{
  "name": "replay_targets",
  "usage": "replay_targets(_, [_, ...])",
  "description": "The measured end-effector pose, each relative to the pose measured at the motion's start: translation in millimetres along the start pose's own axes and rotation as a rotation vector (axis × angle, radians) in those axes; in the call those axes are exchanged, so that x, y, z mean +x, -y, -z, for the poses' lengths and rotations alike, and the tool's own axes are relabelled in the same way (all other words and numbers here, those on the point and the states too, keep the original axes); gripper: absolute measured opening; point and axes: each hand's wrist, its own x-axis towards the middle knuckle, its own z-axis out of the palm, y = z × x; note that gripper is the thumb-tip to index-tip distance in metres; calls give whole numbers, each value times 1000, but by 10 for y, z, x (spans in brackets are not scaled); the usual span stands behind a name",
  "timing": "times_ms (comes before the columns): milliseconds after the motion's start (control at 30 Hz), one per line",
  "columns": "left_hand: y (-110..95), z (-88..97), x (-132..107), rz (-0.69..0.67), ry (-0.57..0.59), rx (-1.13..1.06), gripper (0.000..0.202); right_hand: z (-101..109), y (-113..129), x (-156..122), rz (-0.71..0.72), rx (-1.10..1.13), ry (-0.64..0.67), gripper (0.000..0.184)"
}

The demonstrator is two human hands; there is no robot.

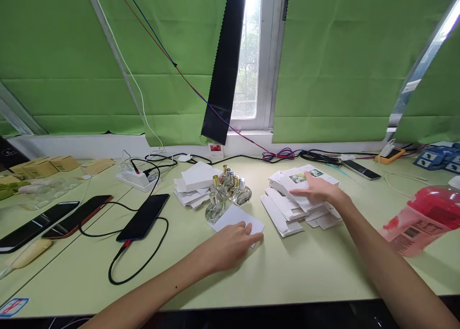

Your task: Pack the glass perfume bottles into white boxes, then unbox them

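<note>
My left hand [232,245] is closed over the near edge of a flat white carton [235,217] lying on the table, its fingers bent and one fingertip at the carton's right corner. Just beyond it stands a cluster of clear glass perfume bottles [214,208] with gold and silver caps. My right hand [319,189] lies on a pile of flattened white cartons [283,206], thumb and fingers spread apart over the top one, which bears small green-and-white pictures. Its outer fingertips are partly hidden by the hand.
Another stack of white cartons [199,176] sits left of the bottles. A phone [143,217] with a looping black cable, two more dark phones and a power strip [138,178] lie at left. A pink-red plastic container [424,218] is at right. Cables run along the window wall.
</note>
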Motion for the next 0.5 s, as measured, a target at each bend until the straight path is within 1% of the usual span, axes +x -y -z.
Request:
replay_targets(67, [-39, 3, -40, -16, -8, -50, 42, -148, -24, 118, -36, 3, 66, 116])
replay_targets(167, [-16, 27, -77, -20, -27, -163, 46, -293, -34, 205, -56, -12, 79, 118])
replay_targets(233, [55, 52, -73, -13, -43, -209, 51, -333, -25, 215, -42, -34, 72, 120])
replay_targets(333, [188, 91, -13, -27, -57, -187, 54, -342, 20, 187, -40, -94, 80, 120])
replay_targets(433, [263, 137, 96, -25, 10, -163, 57, -343, 63, 159, -47, -141, 91, 118])
replay_targets(500, [258, 185, 179, -17, 63, -141, 62, -352, 67, 158, -40, -148, 85, 119])
